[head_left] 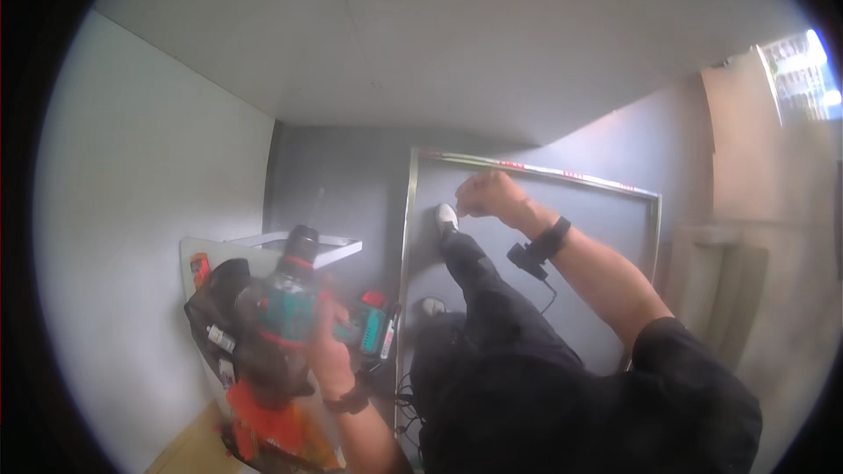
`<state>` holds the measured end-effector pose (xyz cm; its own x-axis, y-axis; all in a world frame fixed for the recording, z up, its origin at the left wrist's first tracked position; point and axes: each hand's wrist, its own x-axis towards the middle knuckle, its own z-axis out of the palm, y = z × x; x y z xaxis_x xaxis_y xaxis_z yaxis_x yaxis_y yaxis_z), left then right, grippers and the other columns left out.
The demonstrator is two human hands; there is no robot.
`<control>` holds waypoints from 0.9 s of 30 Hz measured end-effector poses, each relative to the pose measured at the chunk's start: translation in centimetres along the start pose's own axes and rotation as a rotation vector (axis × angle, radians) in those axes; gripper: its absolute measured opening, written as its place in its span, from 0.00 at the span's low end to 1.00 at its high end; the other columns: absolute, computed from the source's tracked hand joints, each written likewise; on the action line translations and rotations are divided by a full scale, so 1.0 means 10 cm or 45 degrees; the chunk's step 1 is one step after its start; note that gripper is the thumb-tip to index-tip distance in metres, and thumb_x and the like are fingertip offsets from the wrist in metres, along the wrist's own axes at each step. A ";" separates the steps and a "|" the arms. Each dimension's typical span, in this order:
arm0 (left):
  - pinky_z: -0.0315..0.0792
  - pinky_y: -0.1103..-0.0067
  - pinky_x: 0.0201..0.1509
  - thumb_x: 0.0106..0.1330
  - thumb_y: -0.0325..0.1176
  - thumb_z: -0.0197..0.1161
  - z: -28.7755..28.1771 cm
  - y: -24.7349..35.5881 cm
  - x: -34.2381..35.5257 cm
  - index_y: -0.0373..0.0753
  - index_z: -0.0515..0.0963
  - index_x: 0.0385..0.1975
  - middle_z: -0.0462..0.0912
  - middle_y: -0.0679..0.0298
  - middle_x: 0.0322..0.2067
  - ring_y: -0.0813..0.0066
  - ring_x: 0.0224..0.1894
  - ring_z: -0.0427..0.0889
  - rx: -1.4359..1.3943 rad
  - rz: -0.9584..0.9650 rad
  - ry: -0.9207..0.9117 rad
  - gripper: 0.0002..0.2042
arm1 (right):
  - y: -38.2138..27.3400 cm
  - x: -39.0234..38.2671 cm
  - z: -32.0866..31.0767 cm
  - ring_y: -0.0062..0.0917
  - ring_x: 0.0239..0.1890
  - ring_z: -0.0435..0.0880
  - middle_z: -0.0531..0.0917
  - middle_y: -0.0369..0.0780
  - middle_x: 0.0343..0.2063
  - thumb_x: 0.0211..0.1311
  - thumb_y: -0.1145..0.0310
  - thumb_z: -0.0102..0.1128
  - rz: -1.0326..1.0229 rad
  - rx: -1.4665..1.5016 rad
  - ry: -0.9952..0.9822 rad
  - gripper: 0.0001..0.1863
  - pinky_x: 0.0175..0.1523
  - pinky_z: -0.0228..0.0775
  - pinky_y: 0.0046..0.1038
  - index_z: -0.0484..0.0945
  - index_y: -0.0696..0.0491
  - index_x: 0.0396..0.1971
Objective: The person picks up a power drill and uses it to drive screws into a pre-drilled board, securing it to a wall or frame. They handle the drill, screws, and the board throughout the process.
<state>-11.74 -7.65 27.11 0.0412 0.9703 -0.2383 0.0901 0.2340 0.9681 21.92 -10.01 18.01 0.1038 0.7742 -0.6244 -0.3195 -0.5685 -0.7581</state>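
Note:
My left hand [330, 344] is wrapped round the handle of a teal and red cordless drill [288, 305], blurred by motion. A thin bit [318, 204] sticks up from its black chuck, pointing away from me. My right hand [493, 197] is raised over the floor with its fingers curled together. Whatever they hold, if anything, is too small to make out. Beneath the drill, a dark tool bag [204, 309] is partly hidden; a white tube [220, 338] and an orange-red item [277, 426] lie about it.
A thin metal frame [407, 237] lies on the grey floor around my white shoes [446, 218]. White walls [158, 167] stand at the left and ahead. A white strip-like frame [338, 252] lies beyond the bag. At the far right is a bright window [801, 79].

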 end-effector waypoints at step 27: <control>0.71 0.83 0.30 0.61 0.26 0.62 1.15 -3.80 4.22 0.32 0.73 0.52 0.82 0.58 0.47 0.79 0.26 0.75 -0.489 -0.607 0.156 0.18 | 3.18 4.75 -1.82 0.35 0.34 0.85 0.85 0.42 0.30 0.56 0.70 0.53 -0.184 -2.332 -0.437 0.09 0.41 0.78 0.36 0.83 0.53 0.24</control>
<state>-2.03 23.67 -20.58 -0.0322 0.7481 -0.6628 -0.2949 0.6265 0.7215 33.80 3.59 -39.16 -0.2101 0.7200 -0.6614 0.9767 0.1244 -0.1747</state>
